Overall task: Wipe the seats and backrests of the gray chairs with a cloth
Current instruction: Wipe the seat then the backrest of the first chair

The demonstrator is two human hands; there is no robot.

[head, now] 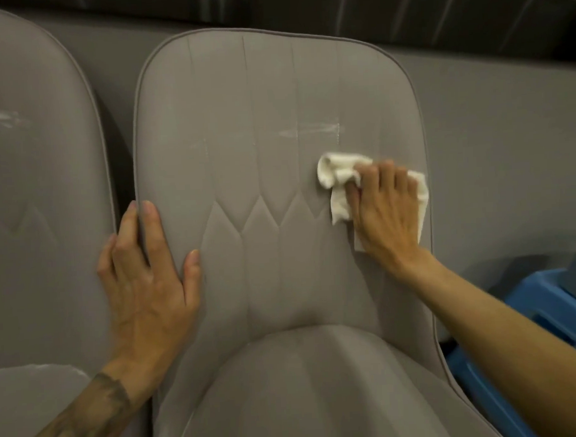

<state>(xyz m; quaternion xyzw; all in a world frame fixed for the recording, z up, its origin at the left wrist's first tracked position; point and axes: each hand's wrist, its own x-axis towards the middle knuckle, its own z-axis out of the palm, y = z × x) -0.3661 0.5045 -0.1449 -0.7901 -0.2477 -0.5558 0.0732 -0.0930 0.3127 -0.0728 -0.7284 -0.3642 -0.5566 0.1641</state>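
Wiping the backrest (269, 120) is the step now: your right hand (383, 211), fingers pressed together, pushes the cloth (336, 180) flat on its right side, just below white streaks (309, 131). Left hand (147, 267) lies spread on the left edge. Next, I think: sweep up over streaks w/ even pressure.

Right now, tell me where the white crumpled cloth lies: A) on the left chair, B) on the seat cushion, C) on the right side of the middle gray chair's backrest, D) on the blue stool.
C: the right hand presses the white crumpled cloth against the right side of the gray stitched backrest.
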